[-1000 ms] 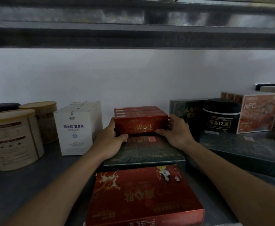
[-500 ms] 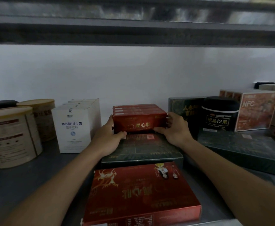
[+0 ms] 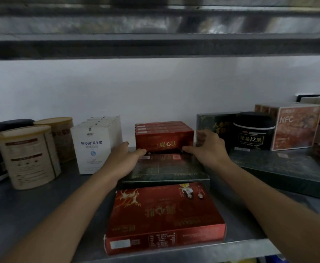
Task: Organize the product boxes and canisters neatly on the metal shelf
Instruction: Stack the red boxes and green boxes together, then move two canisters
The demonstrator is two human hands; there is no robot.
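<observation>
A row of several small red boxes (image 3: 164, 137) stands at the back middle of the metal shelf (image 3: 32, 215), against the white wall. My left hand (image 3: 124, 160) presses its lower left corner and my right hand (image 3: 208, 147) clasps its right end, so both hands grip the row. Just in front lies a flat dark green box (image 3: 166, 170), partly under my hands. A large flat red box (image 3: 165, 215) with a dragon print lies nearest me at the shelf's front edge.
Beige canisters (image 3: 28, 154) and a dark canister stand at the left, next to white boxes (image 3: 96, 147). At the right are a dark upright box, a black jar (image 3: 254, 133), an NFC carton (image 3: 295, 126) and a big flat dark box (image 3: 282, 169). An upper shelf (image 3: 155, 44) hangs overhead.
Both hands stay on the red box row; the fingertips have slid lower toward its bottom front corners. The row looks set slightly further back.
</observation>
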